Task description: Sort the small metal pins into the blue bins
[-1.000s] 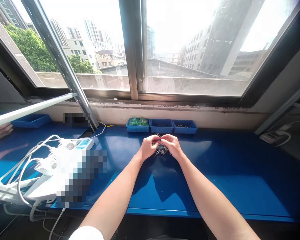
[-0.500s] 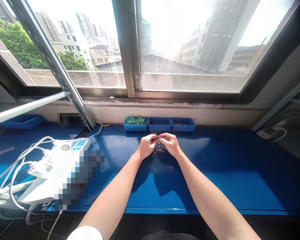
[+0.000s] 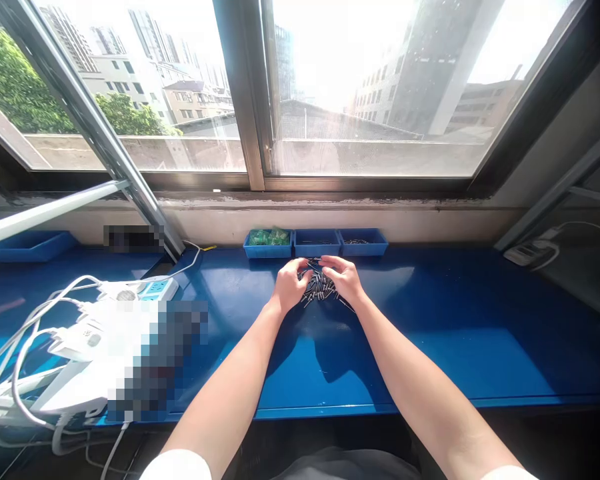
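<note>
A pile of small dark and silvery metal pieces (image 3: 321, 287) lies on the blue table, between my two hands. My left hand (image 3: 291, 283) is at the pile's left side, fingers curled inward; whether a piece is between its fingertips is too small to tell. My right hand (image 3: 343, 277) is at the right side, its thumb and fingers apart over the edge of the pile. Thin pieces lie beyond the fingertips. One long thin piece sticks out under my right wrist.
Three blue bins stand behind the pile: one with green packets (image 3: 269, 243), a middle bin (image 3: 317, 249) and a right bin (image 3: 364, 249) with thin pieces. Power strips and white cables (image 3: 87, 333) lie left. A metal frame post (image 3: 105, 143) rises at left.
My hands were together at the fingertips over the pile; now they are apart, with more of the pile showing between them. The whole view has shifted slightly.
</note>
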Motion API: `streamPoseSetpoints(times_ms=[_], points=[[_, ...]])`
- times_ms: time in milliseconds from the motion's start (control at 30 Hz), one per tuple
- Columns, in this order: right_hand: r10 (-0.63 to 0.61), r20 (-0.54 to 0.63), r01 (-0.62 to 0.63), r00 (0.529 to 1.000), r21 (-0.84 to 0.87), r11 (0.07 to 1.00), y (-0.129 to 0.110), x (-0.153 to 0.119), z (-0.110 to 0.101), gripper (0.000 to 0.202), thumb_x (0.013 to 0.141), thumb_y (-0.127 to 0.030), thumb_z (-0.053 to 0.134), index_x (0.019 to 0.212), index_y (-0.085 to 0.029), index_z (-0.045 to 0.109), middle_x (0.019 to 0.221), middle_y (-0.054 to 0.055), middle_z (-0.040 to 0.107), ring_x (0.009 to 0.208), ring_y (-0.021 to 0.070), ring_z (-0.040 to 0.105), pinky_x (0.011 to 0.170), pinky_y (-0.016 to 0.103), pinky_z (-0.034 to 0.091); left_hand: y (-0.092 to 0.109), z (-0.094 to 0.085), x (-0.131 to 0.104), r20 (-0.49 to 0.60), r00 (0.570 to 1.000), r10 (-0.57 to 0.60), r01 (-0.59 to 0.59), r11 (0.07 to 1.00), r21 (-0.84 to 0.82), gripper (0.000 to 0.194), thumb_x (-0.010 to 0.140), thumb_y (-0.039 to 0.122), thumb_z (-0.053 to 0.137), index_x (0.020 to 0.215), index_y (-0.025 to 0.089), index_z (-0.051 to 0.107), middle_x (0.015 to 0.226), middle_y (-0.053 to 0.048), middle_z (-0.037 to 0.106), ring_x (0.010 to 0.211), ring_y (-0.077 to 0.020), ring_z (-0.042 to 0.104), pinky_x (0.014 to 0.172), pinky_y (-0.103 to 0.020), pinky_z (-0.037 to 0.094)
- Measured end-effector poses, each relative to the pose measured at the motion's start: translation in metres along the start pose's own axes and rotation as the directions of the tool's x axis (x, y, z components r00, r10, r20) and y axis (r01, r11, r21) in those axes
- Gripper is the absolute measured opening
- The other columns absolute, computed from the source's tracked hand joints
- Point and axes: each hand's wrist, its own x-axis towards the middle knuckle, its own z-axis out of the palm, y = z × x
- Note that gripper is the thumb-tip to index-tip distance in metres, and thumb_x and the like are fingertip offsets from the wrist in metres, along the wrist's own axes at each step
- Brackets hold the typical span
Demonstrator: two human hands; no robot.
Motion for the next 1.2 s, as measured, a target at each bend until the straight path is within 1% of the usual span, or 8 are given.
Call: streamPoseSetpoints(times_ms=[100, 200, 300, 433, 600, 833, 1100, 1200], points=[[-0.019, -0.07, 0.014, 0.997, -0.069, 0.998, 0.001, 0.002, -0.003, 0.044, 0.067, -0.025, 0.062, 0.111, -0.02, 0.063, 0.108, 0.006, 0.067, 0.102, 0.0231, 0.061, 0.075, 0.032, 0.051, -0.001, 0.001, 0.001, -0.027, 1.0, 0.0, 0.0, 1.0, 0.023, 0.025, 0.079, 0.024, 0.059, 0.103, 0.017, 0.06, 0.1, -0.006, 0.066, 0.091, -0.0196, 0.063, 0.085, -0.034, 0.05], [-0.04, -0.102, 0.028, 0.994, -0.121, 0.992, 0.001, 0.003, -0.006, 0.045, 0.067, -0.023, 0.061, 0.112, -0.021, 0.062, 0.11, 0.006, 0.066, 0.104, 0.0228, 0.059, 0.072, 0.031, 0.051, 0.0, 0.002, 0.008, -0.034, 0.997, -0.075, 0.075, 0.997, 0.003, 0.027, 0.079, 0.025, 0.059, 0.105, 0.017, 0.06, 0.1, -0.007, 0.067, 0.09, -0.0198, 0.063, 0.085, -0.034, 0.05], [-0.06, -0.088, 0.051, 0.994, -0.11, 0.993, -0.002, 0.003, -0.005, 0.039, 0.067, -0.023, 0.06, 0.106, -0.02, 0.064, 0.105, 0.005, 0.068, 0.101, 0.0218, 0.06, 0.074, 0.031, 0.051, 0.005, 0.004, 0.02, 0.034, 0.992, -0.125, 0.127, 0.991, -0.033, 0.03, 0.08, 0.026, 0.058, 0.108, 0.016, 0.059, 0.101, -0.008, 0.067, 0.089, -0.0193, 0.063, 0.083, -0.032, 0.051], [-0.083, -0.073, 0.078, 0.994, -0.067, 0.995, -0.006, 0.003, -0.003, 0.036, 0.066, -0.023, 0.062, 0.102, -0.019, 0.064, 0.102, 0.006, 0.068, 0.097, 0.0215, 0.062, 0.076, 0.032, 0.051, 0.01, 0.009, 0.04, 0.139, 0.989, 0.045, -0.03, 0.994, -0.104, 0.024, 0.081, 0.023, 0.056, 0.103, 0.016, 0.062, 0.1, -0.006, 0.067, 0.087, -0.0169, 0.063, 0.082, -0.028, 0.05], [-0.077, -0.077, 0.07, 0.994, -0.092, 0.993, -0.006, 0.004, -0.005, 0.033, 0.068, -0.025, 0.062, 0.1, -0.02, 0.065, 0.096, 0.005, 0.069, 0.091, 0.0206, 0.063, 0.076, 0.032, 0.051, 0.003, 0.021, 0.046, 0.103, 0.977, 0.186, -0.172, 0.976, -0.134, 0.013, 0.083, 0.018, 0.052, 0.087, 0.017, 0.065, 0.087, -0.004, 0.068, 0.078, -0.0144, 0.062, 0.074, -0.025, 0.049], [-0.101, 0.027, 0.104, 0.995, -0.13, 0.986, -0.009, 0.004, -0.011, 0.027, 0.069, -0.026, 0.063, 0.094, -0.019, 0.068, 0.095, 0.005, 0.069, 0.089, 0.0197, 0.063, 0.078, 0.032, 0.05, -0.007, 0.027, 0.04, 0.08, 0.968, 0.237, -0.228, 0.968, -0.105, 0.015, 0.085, 0.02, 0.051, 0.09, 0.018, 0.065, 0.089, -0.004, 0.068, 0.082, -0.0152, 0.062, 0.077, -0.027, 0.049], [-0.107, 0.04, 0.113, 0.993, -0.176, 0.978, -0.011, 0.002, -0.01, 0.027, 0.069, -0.026, 0.062, 0.094, -0.019, 0.067, 0.093, 0.004, 0.07, 0.087, 0.0192, 0.064, 0.079, 0.032, 0.05, -0.011, 0.021, 0.045, 0.183, 0.96, 0.211, -0.183, 0.97, -0.16, 0.016, 0.083, 0.021, 0.053, 0.09, 0.019, 0.067, 0.09, -0.003, 0.07, 0.081, -0.016, 0.064, 0.077, -0.027, 0.05], [-0.134, 0.027, 0.137, 0.991, -0.181, 0.974, -0.008, 0.007, -0.007, 0.027, 0.07, -0.026, 0.06, 0.095, -0.019, 0.067, 0.094, 0.004, 0.07, 0.087, 0.0188, 0.064, 0.08, 0.032, 0.051, -0.016, 0.021, 0.048, 0.184, 0.962, 0.202, -0.166, 0.967, -0.192, 0.015, 0.082, 0.022, 0.055, 0.09, 0.019, 0.067, 0.09, -0.003, 0.07, 0.08, -0.0161, 0.064, 0.076, -0.028, 0.05]])
